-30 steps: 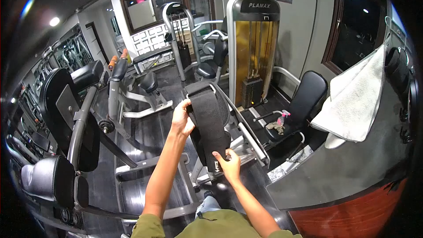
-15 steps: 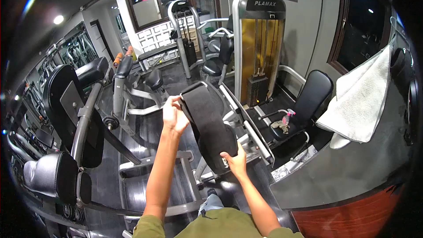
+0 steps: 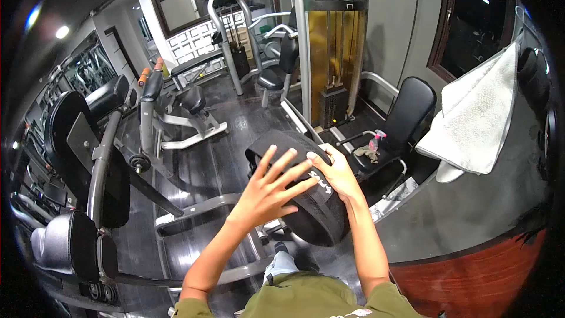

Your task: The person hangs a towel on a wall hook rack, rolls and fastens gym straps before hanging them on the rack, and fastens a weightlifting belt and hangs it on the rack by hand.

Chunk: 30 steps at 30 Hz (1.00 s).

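Note:
A black weightlifting belt [image 3: 319, 219] with white lettering is curled into a loop in front of me. My right hand [image 3: 336, 172] grips its upper right edge, with the thumb on the outer face near the lettering. My left hand [image 3: 272, 187] is open, its fingers spread across the front of the belt. Whether those fingertips press on the belt or only hover over it, I cannot tell. The hand hides part of the belt's left side.
Ahead stands a PLAMAX weight-stack machine [image 3: 332, 53] with a black seat [image 3: 410, 112]; a pink-topped spray bottle [image 3: 376, 139] and a cloth rest on it. A white towel [image 3: 471, 118] hangs at right. A padded machine [image 3: 73, 153] is on the left.
The belt went from stretched out between both hands to curled in a loop. My left hand let go of its far end and came right and down, fingers spreading. My right hand moved up.

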Each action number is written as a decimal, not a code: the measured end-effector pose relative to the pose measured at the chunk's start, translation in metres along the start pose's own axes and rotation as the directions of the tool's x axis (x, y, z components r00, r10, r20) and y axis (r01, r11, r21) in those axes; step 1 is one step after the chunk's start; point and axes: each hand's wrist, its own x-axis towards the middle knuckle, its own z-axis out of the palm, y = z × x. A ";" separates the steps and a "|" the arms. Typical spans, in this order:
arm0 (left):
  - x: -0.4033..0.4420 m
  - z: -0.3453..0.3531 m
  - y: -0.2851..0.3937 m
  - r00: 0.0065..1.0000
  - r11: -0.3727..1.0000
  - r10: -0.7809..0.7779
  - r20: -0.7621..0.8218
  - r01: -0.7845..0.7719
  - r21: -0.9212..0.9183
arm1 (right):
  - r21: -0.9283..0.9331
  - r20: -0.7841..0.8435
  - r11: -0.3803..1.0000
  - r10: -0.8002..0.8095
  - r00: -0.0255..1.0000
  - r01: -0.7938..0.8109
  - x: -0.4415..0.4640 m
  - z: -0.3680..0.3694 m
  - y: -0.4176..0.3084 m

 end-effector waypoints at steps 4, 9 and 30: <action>0.010 0.019 -0.009 0.977 0.985 0.167 -0.134 -0.159 0.067 | 0.041 0.027 0.999 0.003 1.000 -0.004 -0.012 -0.003 -0.017; 0.029 0.032 -0.008 0.975 0.987 0.159 -0.156 -0.153 0.047 | -0.133 0.005 0.991 -0.012 1.000 0.012 -0.023 -0.031 -0.024; 0.113 -0.023 0.100 0.956 0.938 -0.023 -0.293 -0.081 -0.337 | -0.593 -0.789 0.805 -0.586 0.186 0.025 -0.244 -0.103 -0.050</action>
